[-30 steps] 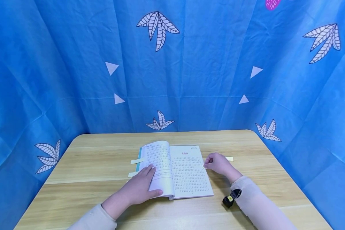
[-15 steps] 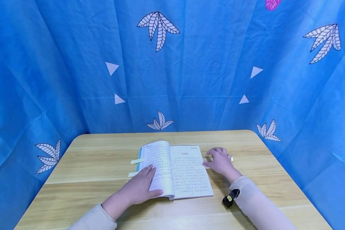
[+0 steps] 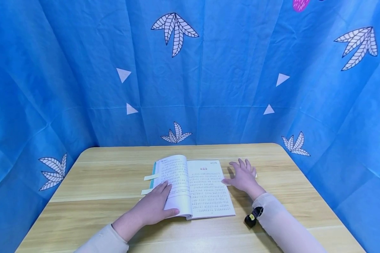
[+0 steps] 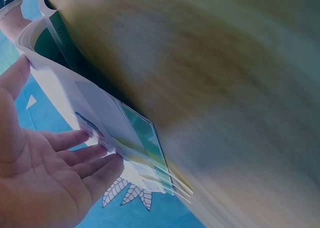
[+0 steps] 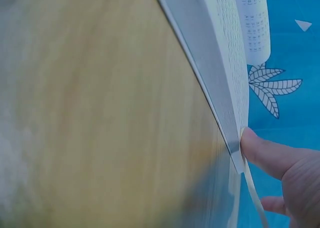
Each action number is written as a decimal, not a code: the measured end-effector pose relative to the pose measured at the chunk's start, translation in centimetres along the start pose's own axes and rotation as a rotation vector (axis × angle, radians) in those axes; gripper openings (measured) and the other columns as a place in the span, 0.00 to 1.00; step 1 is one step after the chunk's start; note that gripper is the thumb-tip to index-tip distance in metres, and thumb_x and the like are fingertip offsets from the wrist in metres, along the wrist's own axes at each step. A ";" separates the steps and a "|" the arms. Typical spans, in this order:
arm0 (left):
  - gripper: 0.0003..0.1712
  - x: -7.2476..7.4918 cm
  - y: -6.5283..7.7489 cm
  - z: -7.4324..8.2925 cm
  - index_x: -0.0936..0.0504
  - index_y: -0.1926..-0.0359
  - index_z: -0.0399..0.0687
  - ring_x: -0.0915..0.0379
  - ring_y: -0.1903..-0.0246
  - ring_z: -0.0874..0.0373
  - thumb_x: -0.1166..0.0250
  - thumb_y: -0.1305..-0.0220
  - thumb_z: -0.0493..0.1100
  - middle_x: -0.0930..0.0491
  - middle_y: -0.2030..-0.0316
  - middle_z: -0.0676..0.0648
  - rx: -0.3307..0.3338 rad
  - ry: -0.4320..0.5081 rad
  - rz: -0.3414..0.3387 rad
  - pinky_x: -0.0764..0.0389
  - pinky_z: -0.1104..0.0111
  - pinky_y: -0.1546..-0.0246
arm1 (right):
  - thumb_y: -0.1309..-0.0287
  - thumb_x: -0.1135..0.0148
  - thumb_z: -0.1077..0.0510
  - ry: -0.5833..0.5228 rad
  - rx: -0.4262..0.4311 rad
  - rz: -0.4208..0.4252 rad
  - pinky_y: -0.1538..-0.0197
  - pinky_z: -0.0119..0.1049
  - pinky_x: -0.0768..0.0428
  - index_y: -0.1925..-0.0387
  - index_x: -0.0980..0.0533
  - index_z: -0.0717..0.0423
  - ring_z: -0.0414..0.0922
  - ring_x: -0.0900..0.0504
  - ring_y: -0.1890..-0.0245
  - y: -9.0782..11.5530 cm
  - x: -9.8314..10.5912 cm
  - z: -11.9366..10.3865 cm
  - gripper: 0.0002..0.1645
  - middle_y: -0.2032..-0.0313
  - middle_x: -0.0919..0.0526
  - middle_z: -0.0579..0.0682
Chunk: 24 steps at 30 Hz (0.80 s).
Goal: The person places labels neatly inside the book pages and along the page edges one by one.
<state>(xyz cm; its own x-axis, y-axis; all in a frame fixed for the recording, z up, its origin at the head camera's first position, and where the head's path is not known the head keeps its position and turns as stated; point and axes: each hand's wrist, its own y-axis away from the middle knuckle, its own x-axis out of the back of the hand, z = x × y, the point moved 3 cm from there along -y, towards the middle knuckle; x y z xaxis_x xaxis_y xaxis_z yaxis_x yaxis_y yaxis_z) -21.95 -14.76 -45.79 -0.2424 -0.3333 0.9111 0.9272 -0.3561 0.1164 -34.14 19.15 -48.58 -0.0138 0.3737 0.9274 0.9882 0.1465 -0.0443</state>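
An open book (image 3: 210, 196) with printed pages lies on the wooden table. My left hand (image 3: 155, 205) rests flat on its left page, fingers straight; the left wrist view shows the fingertips touching the paper. At the right page's outer edge, my right hand (image 3: 243, 180) presses its thumb on a pale paper strip (image 5: 254, 188) that sticks out past the page. The other fingers of that hand are spread and raised off the strip. Two more pale tabs, an upper one (image 3: 151, 177) and a lower one (image 3: 146, 192), stick out from the left side.
A small pale pad (image 3: 256, 175) shows partly behind my right hand on the wooden table (image 3: 107, 175). A black strap with a small device (image 3: 251, 219) hangs at the right wrist. A blue patterned curtain (image 3: 228, 88) stands round the table's back and sides.
My right hand has let go of its pinch at the page edge; the fingers have lifted and spread while the thumb stays on the strip. My left hand has not moved.
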 end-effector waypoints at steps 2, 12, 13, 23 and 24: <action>0.57 0.0 0.0 0.0 0.39 0.26 0.34 0.49 0.26 0.39 0.36 0.40 0.71 0.44 0.25 0.34 0.000 0.001 -0.001 0.39 0.48 0.30 | 0.56 0.24 0.32 -0.002 -0.007 -0.013 0.34 0.76 0.62 0.29 0.34 0.52 0.71 0.61 0.26 0.0 0.0 0.1 0.57 0.26 0.49 0.70; 0.57 0.1 0.0 0.1 0.39 0.26 0.34 0.49 0.26 0.39 0.36 0.40 0.71 0.45 0.25 0.34 -0.002 0.009 -0.004 0.39 0.48 0.30 | 0.62 0.25 0.27 -0.003 -0.043 -0.073 0.34 0.77 0.64 0.25 0.39 0.50 0.71 0.61 0.26 0.2 0.0 0.3 0.66 0.25 0.51 0.68; 0.57 0.1 0.0 0.1 0.39 0.26 0.34 0.49 0.26 0.39 0.36 0.40 0.71 0.45 0.25 0.34 -0.003 0.010 -0.004 0.39 0.48 0.30 | 0.62 0.25 0.27 -0.003 -0.045 -0.078 0.34 0.77 0.64 0.25 0.39 0.50 0.71 0.61 0.26 0.2 0.0 0.3 0.66 0.25 0.51 0.68; 0.57 0.0 0.0 0.1 0.39 0.26 0.34 0.49 0.26 0.39 0.36 0.40 0.71 0.45 0.25 0.34 0.000 0.006 -0.005 0.39 0.48 0.30 | 0.62 0.25 0.27 -0.010 -0.052 -0.108 0.34 0.77 0.66 0.24 0.41 0.50 0.71 0.63 0.26 0.5 0.3 0.1 0.67 0.24 0.53 0.68; 0.57 0.0 0.0 0.1 0.39 0.26 0.34 0.49 0.26 0.39 0.36 0.40 0.71 0.45 0.25 0.34 -0.001 0.006 -0.004 0.39 0.48 0.30 | 0.62 0.25 0.26 -0.009 -0.051 -0.110 0.34 0.77 0.66 0.24 0.41 0.50 0.71 0.63 0.26 0.4 0.3 0.2 0.68 0.24 0.53 0.68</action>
<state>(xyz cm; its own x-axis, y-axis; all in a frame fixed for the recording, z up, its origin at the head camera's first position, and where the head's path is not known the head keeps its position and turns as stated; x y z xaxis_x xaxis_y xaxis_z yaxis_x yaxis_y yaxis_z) -21.96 -14.64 -45.73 -0.2481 -0.3365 0.9084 0.9259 -0.3581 0.1202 -33.75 19.46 -48.43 -0.1238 0.3661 0.9223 0.9871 0.1403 0.0768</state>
